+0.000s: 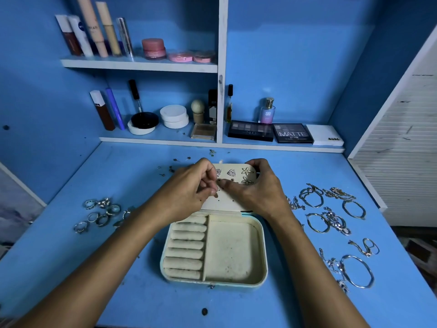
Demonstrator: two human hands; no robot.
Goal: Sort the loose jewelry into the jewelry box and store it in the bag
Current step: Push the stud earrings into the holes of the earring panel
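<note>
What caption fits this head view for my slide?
Both hands fit a small earring onto the open jewelry box's earring panel; rings left, bracelets right.

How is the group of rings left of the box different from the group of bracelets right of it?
The rings are small thick bands in one tight cluster; the bracelets are large thin hoops spread wide along the desk. The rings lie apart from chains; several bracelets are tangled with chains. Both groups are metallic, lie loose on the blue desk, and are not yet in the box.
</note>
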